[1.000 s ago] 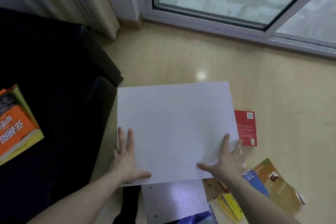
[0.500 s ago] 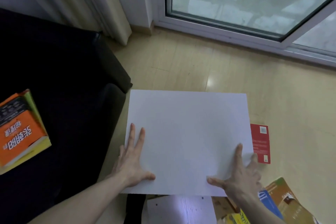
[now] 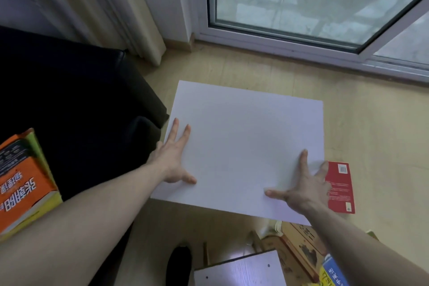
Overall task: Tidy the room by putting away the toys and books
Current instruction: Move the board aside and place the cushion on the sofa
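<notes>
Your fingers (image 3: 183, 133) are straight and spread on both hands, laid flat on top of a large plain white rectangular board (image 3: 246, 148); they curl round nothing. Your left hand (image 3: 173, 160) rests on the board's left edge, your right hand (image 3: 304, 189) on its near right corner, thumbs pointing toward each other.

The pale wooden floor (image 3: 371, 127) runs under everything, up to a white-framed glass sliding door (image 3: 301, 7) at the far side. A black leather sofa (image 3: 76, 100) fills the left, its arm just beside the board's left edge. The board sits over the floor between the sofa and a red paperback book (image 3: 341, 188), whose left side is hidden by your right hand and the board. An orange and yellow book (image 3: 21, 188) lies on the sofa seat. More books, brown (image 3: 299, 248) and blue-and-yellow (image 3: 332, 274), are scattered on the floor near your right forearm.
</notes>
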A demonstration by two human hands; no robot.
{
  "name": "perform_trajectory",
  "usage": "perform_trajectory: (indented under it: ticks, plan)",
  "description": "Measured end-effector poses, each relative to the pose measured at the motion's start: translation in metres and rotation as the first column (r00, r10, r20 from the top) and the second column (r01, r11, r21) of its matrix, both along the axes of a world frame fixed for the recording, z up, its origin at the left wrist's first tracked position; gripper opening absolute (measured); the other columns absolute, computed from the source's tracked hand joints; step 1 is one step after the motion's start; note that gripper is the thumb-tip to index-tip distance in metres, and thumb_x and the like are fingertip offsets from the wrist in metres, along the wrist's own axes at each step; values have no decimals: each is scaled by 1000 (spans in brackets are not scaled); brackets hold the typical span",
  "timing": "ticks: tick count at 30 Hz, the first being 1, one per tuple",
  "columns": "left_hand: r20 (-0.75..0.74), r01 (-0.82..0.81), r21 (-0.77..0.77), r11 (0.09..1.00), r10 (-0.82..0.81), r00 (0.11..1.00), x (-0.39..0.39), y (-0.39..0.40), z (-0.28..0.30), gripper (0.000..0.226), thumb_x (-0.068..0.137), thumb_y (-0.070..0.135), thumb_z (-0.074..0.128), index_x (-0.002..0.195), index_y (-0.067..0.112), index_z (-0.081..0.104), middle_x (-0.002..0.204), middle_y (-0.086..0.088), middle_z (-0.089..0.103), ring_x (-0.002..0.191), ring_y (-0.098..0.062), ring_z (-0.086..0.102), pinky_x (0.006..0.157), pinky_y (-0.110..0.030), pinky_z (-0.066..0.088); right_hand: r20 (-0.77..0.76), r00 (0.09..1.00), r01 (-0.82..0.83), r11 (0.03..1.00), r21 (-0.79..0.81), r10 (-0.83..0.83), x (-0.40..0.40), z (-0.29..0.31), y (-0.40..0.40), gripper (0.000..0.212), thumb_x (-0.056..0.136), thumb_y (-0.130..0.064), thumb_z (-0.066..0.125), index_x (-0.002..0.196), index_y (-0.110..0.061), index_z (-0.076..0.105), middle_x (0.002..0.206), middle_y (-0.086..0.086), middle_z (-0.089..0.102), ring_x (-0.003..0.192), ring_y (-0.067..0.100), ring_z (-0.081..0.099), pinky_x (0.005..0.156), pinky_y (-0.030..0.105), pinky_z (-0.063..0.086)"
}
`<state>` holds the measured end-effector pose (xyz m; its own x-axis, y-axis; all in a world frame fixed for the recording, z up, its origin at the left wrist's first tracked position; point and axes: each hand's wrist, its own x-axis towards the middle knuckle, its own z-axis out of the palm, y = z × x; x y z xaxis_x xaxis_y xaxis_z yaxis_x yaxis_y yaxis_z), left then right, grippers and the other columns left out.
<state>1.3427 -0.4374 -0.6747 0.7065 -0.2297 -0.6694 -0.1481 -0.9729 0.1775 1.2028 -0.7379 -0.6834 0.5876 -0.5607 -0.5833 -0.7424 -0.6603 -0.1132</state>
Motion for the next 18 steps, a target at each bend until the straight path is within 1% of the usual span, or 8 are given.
perform_trajectory:
  ticks: [3, 8, 12, 18]
  plan:
    - [13, 7, 26, 1000, -7, 1000, 24, -7, 2, 151, 61, 58, 93, 156, 48, -24, 157, 20, -46, 152, -42, 21, 105, -50, 50, 9, 1000, 22, 1000, -3, -22, 18, -3, -2, 157, 39, -77, 87, 152, -54, -20, 166, 5, -21, 139, 51, 32, 115, 57, 36]
    - [19, 20, 62, 998, -21, 1000, 54, -18, 4, 148, 64, 58, 92, 157, 47, -23, 160, 17, -42, 151, -43, 22, 105, -49, 48, 18, 999, 48, 999, 7, -48, 49, -6, -11, 158, 38, -75, 90, 152, -56, -19, 165, 3, -22, 141, 49, 29, 115, 59, 36]
    - [27, 37, 85, 996, -39, 999, 79, -30, 1, 146, 67, 58, 90, 158, 44, -23, 162, 13, -41, 150, -44, 24, 101, -46, 49, 23, 998, 53, 999, 1, -53, 74, -9, -23, 159, 36, -74, 91, 150, -59, -19, 165, 1, -23, 140, 48, 30, 114, 59, 36]
    - [12, 32, 100, 994, -34, 999, 121, -41, -3, 146, 67, 57, 91, 157, 45, -23, 162, 13, -40, 154, -47, 15, 110, -49, 44, 21, 998, 59, 998, -3, -59, 109, -12, -32, 159, 37, -75, 90, 149, -58, -22, 165, 2, -23, 139, 46, 31, 112, 58, 39]
